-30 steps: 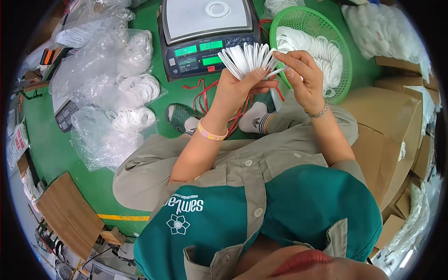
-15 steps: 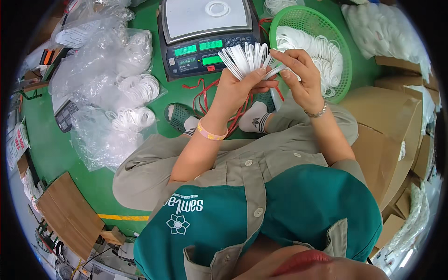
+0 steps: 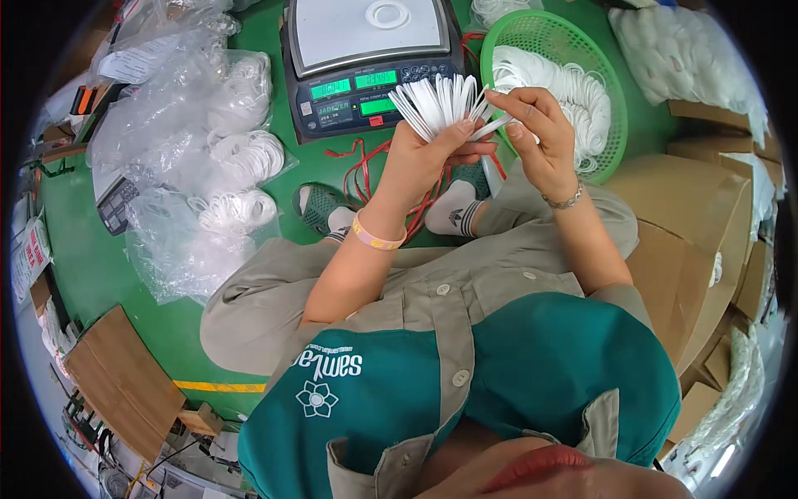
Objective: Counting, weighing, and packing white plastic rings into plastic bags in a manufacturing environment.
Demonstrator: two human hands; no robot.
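Note:
My left hand (image 3: 432,154) is closed round a fanned bunch of thin white rings (image 3: 439,106), pinching them under the thumb. At the bunch's right side is my right hand (image 3: 542,137), its thumb and forefinger apart. The forefinger tip touches the outermost loops, and a few strands lean from the bunch toward the thumb. Behind the hands stands a digital counting scale (image 3: 374,83) with lit green displays and a few white rings (image 3: 387,14) on its pan. A green mesh basket (image 3: 617,125) to the right holds a heap of similar white rings (image 3: 573,100).
Clear plastic bags (image 3: 158,116) with bundled white rings lie on the green floor at left. Red ribbon (image 3: 362,175) trails near my slippered feet. Cardboard boxes (image 3: 682,233) crowd the right side, below a full plastic bag (image 3: 686,62). A cardboard sheet (image 3: 125,382) leans at lower left.
My right hand has shifted slightly to the right, and strands at the bunch's right edge have spread a little. My left hand stays in place.

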